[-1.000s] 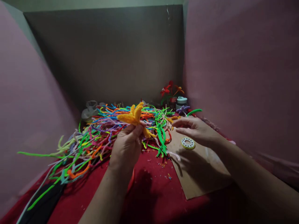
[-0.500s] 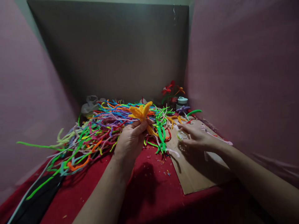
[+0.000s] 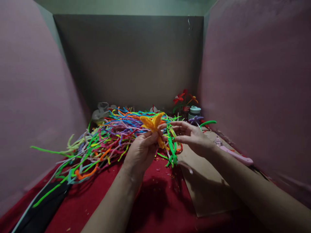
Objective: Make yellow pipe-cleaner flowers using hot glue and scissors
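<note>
The left hand [image 3: 143, 148] has its fingers closed on a yellow flower [image 3: 153, 123]; at four o'clock from it, the right hand's [image 3: 194, 138] fingers grip a spool [image 3: 173, 133] (seen nearly edge-on).

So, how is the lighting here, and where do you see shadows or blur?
Head view: dim overall, though the yellow flower stands out; head view: dark shadows lie on the red cloth below the left hand and on the cardboard below the right hand; head view: fine hand detail looks soft.

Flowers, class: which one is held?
The yellow flower, in the left hand; the purple flower, red flower and orange flower sit farther back, unheld.
</note>
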`<action>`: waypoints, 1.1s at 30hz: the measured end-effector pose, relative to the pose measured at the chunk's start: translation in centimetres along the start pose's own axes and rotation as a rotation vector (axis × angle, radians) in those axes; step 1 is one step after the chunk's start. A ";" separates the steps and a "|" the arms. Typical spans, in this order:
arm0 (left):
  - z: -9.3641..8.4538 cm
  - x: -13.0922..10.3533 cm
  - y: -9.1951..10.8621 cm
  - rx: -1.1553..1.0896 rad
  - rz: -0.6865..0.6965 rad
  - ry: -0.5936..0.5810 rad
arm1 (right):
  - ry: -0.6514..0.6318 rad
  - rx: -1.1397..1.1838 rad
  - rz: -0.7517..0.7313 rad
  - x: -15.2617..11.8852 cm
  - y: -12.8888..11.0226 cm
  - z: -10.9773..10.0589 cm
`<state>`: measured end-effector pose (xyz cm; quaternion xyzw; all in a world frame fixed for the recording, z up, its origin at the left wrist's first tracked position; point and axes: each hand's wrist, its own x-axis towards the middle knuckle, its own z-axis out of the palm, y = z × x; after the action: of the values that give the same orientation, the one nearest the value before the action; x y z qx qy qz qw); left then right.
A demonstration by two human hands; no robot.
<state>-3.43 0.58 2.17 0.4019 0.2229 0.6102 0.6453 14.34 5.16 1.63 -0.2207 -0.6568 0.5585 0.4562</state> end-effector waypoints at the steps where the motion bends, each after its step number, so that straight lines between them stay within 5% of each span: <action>1: 0.0 0.0 -0.1 0.003 -0.009 -0.009 | -0.004 -0.006 -0.003 -0.1 0.1 0.1; 16: 0.5 0.0 -1.7 0.056 -0.023 0.042 | -0.084 -0.119 0.011 -1.4 1.9 -1.2; 33: 0.7 0.1 -1.9 0.024 -0.088 0.051 | 0.035 -0.023 0.147 -1.8 1.4 -0.2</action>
<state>-1.73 0.63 1.06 0.3838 0.2642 0.5886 0.6606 15.06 4.22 -0.35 -0.2833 -0.6370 0.5791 0.4226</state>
